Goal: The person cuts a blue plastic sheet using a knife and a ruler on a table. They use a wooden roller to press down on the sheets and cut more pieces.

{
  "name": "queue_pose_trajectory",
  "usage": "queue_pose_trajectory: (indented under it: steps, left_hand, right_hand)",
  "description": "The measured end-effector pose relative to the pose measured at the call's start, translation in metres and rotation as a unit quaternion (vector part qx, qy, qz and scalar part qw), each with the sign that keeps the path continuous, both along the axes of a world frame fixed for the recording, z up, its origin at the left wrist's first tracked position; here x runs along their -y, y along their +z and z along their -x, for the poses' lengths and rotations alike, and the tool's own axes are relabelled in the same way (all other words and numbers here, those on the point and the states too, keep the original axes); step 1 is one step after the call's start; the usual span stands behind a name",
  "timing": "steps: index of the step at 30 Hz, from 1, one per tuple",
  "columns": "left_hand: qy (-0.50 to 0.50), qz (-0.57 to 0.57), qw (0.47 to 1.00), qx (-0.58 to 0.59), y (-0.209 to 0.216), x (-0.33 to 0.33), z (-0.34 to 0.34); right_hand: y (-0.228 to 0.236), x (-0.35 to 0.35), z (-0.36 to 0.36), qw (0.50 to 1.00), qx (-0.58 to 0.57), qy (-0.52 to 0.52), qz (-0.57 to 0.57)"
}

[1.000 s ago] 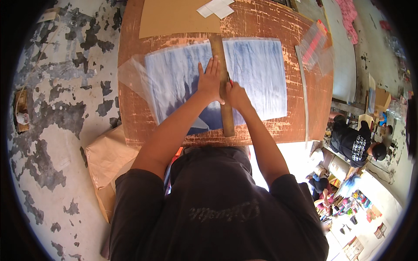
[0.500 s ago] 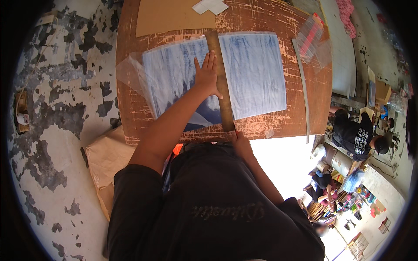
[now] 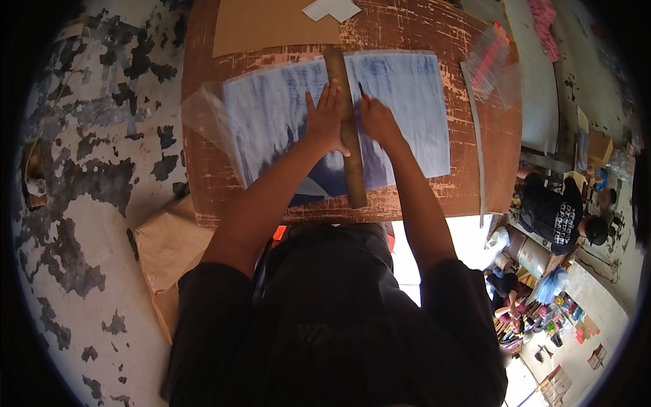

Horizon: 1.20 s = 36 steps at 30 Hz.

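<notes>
My left hand [image 3: 325, 121] lies spread, pressing on the left edge of a long brown straightedge [image 3: 355, 178]. The straightedge runs front to back across blue-and-white streaked sheet material [image 3: 413, 102]. Whether this is one sheet or two is hidden under the straightedge. My right hand [image 3: 378, 123] is closed around a slim red tool with a dark tip [image 3: 364, 95], too small to tell if it is a knife or a pen. The tool is over the sheet, a little to the right of the straightedge.
The worn red-brown table [image 3: 271, 214] carries brown board [image 3: 271, 27] and white pieces [image 3: 332, 9] at the back. On the right lie a thin grey strip [image 3: 476, 149] and clear plastic packets [image 3: 489, 64]. Another person [image 3: 553, 210] is off to the right.
My right hand has moved from the straightedge's near end forward to over the right part of the sheet, carrying the red tool. My left hand stays on the straightedge.
</notes>
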<state>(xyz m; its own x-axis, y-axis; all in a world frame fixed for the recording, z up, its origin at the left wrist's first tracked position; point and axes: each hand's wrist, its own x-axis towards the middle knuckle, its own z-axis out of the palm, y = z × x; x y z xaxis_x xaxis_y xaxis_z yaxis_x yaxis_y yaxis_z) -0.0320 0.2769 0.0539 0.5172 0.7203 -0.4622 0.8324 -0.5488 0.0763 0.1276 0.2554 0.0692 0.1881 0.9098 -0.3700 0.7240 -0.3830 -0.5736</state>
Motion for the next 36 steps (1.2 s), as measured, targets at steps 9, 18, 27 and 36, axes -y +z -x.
queue_pose_trajectory:
  steps: [9,18,27,36]
  left_hand:
    - [-0.008,-0.001,1.000,0.017,0.003,0.000,-0.008]
    - [-0.006,0.021,1.000,-0.002,0.009,-0.002,-0.005]
    - [0.016,0.010,1.000,0.020,0.001,0.001,0.001]
    - [0.000,-0.014,1.000,0.011,-0.004,0.003,-0.002]
  right_hand:
    - [-0.035,-0.123,-0.006,0.976,0.089,0.196,-0.007]
    - [-0.020,-0.032,0.008,0.989,0.056,0.139,0.012]
    - [-0.011,0.156,0.027,0.989,-0.013,-0.045,0.137]
    - [-0.011,0.281,0.015,0.976,-0.033,-0.055,0.208]
